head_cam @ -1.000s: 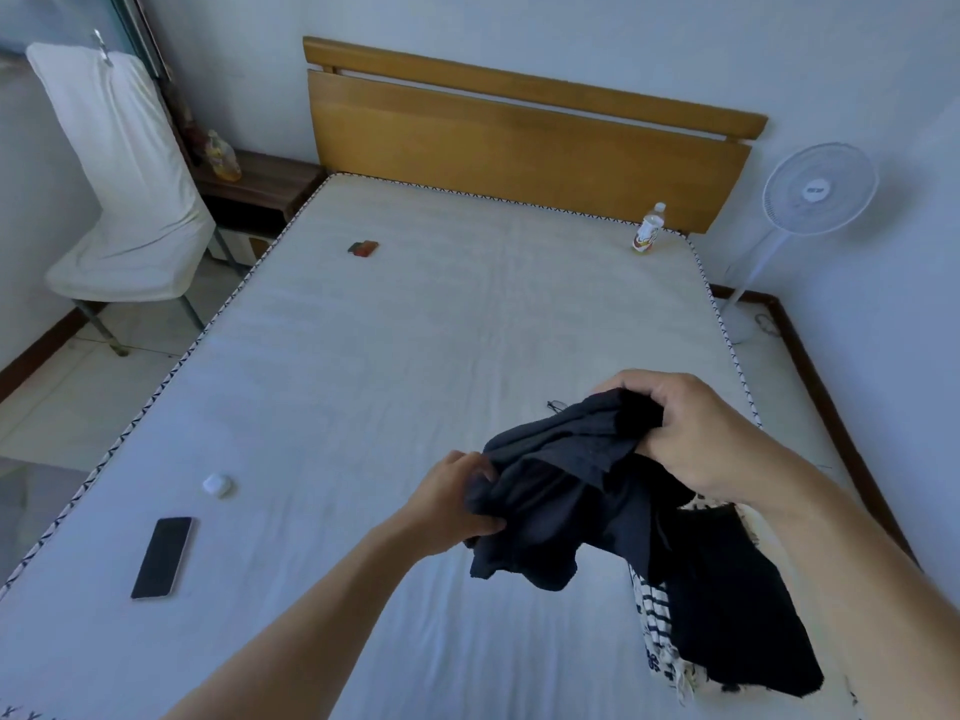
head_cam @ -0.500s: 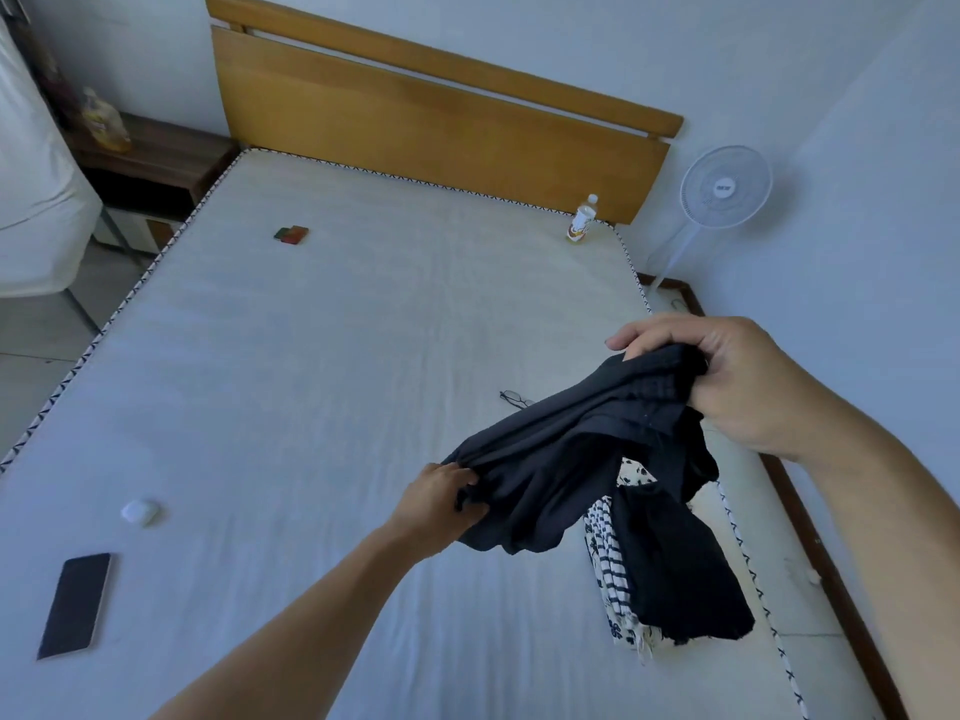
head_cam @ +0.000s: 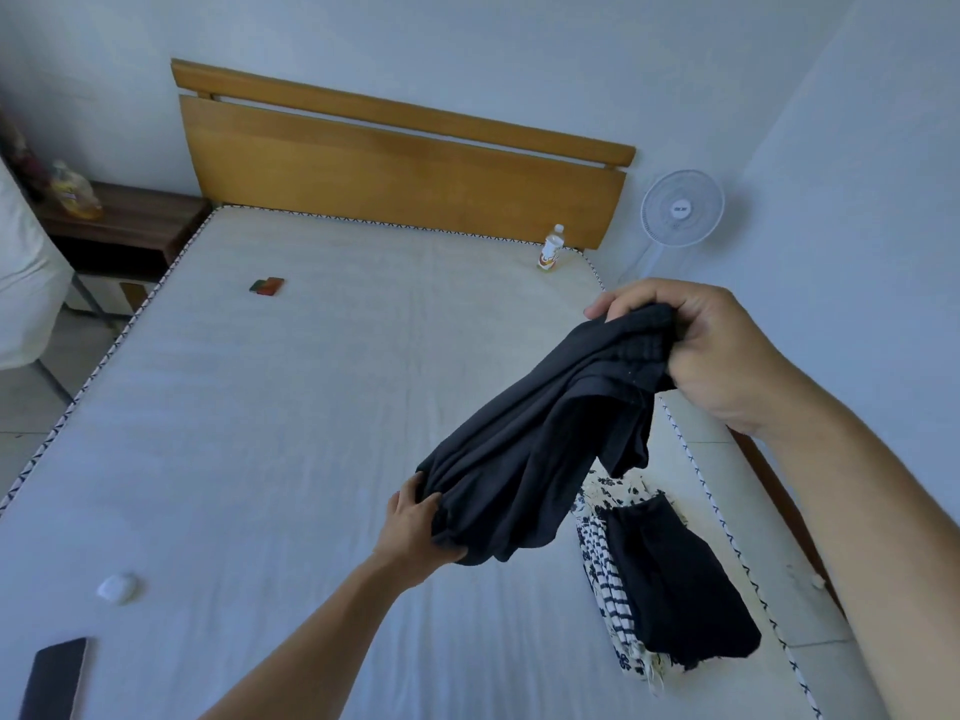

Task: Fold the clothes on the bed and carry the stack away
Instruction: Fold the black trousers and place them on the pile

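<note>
Head view: a dark navy, soft, crumpled cloth garment (head_cam: 545,433) hangs in the air above the right half of the white textured mattress of the bed (head_cam: 291,439), stretched on a slant between two hands. The right hand (head_cam: 711,350) is up high near the right edge of the bed, fingers curled tight round a bunched end with a ribbed, gathered band. The left hand (head_cam: 415,527) is lower, nearer the middle, fingers and thumb clamped on the opposite bunched end. The fabric sags in loose folds between them, matte and limp.

Below it, along the right edge towards the near corner, lies a small heap: a flat black cloth piece (head_cam: 675,584) on top of a black-and-white striped and flower-printed fabric (head_cam: 602,563), its fringe sticking out at the near end.

The mattress rim carries a black-and-white cross-stitched piping. Behind it stands a slatted honey-coloured wooden headboard (head_cam: 405,168). At the far right corner of the bed stands a clear plastic bottle with an orange label (head_cam: 551,247). Towards the far left lies a small flat red-and-green rectangular object (head_cam: 267,285). Near the left edge sits a small rounded white case (head_cam: 117,587), and at the near left corner a flat black smartphone (head_cam: 54,678). A round white pedestal fan (head_cam: 681,208) stands beyond the bed by the wall.
</note>
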